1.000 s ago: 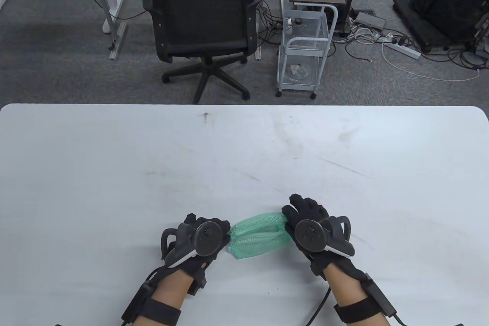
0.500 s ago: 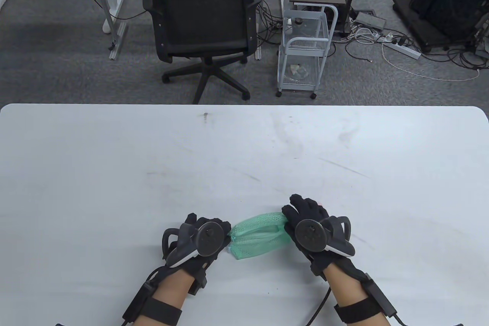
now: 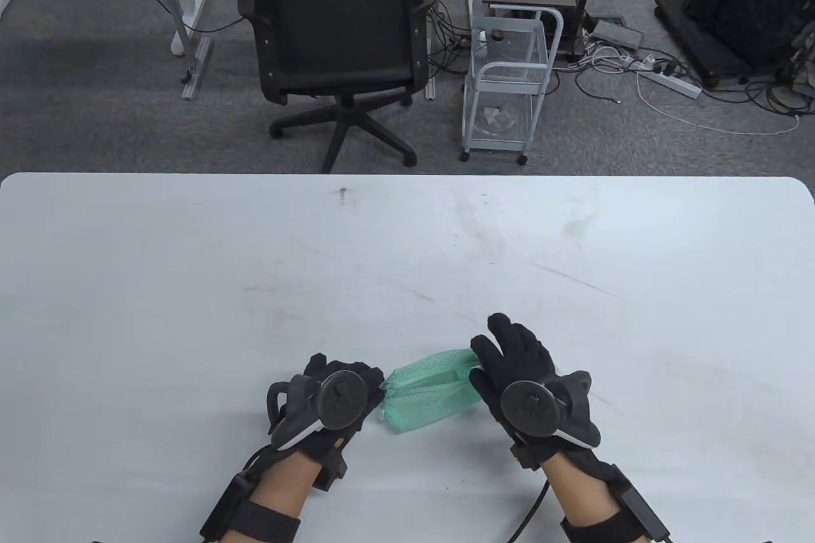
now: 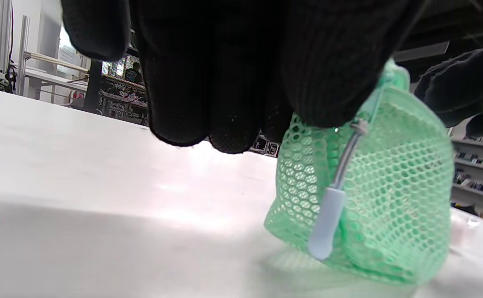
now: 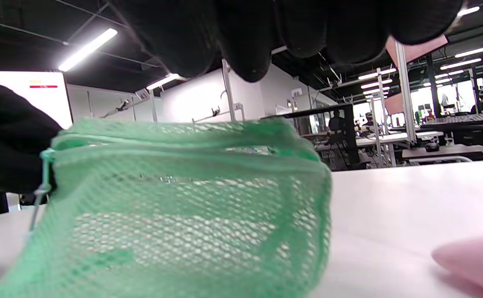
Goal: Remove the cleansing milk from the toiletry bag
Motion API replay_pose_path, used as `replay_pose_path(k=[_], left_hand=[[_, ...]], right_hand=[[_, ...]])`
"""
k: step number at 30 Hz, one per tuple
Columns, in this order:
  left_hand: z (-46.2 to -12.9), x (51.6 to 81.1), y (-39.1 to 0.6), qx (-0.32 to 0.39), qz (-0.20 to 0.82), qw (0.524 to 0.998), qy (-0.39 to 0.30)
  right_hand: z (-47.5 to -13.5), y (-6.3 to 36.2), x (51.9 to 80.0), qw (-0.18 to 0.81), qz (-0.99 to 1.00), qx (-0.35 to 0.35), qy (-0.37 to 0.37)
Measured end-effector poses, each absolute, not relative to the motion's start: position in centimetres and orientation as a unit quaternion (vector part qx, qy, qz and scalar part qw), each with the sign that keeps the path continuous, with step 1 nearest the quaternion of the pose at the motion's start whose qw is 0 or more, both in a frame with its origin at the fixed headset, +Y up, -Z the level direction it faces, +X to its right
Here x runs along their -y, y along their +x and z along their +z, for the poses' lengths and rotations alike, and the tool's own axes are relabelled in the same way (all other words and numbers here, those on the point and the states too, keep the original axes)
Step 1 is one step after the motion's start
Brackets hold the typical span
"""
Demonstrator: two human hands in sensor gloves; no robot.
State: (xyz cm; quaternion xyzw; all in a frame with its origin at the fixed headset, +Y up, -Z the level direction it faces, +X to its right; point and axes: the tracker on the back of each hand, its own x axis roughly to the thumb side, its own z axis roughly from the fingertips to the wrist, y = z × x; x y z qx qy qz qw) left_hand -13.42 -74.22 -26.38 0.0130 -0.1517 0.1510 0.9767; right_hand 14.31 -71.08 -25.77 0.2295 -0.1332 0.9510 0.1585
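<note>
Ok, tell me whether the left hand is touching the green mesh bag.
Touching. In the left wrist view the left hand's fingers press on the top edge of the green mesh bag, just above the zipper pull.

1. A green mesh toiletry bag (image 3: 430,390) lies on the white bench (image 3: 191,282), near its front edge.
2. The left hand (image 3: 328,400) touches its left end.
3. The right hand (image 3: 519,377) sits at its right end, fingers extended.

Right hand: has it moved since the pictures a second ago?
Yes. The right hand has opened, its fingers now reaching farther toward the far table edge, and its wrist has slid slightly right. The green mesh bag stays put.
</note>
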Motion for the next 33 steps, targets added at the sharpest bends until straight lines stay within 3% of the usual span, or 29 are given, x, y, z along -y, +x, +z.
replay_pose_path(k=[12, 33], left_hand=[[-25.3, 73.1, -13.0, 0.158, 0.202, 0.966, 0.036], [-24.1, 72.7, -10.9, 0.181, 0.248, 0.951, 0.03]], right_hand=[[-22.3, 9.2, 71.3, 0.168, 0.938, 0.114, 0.282], [-22.3, 7.4, 73.5, 0.179, 0.947, 0.091, 0.251]])
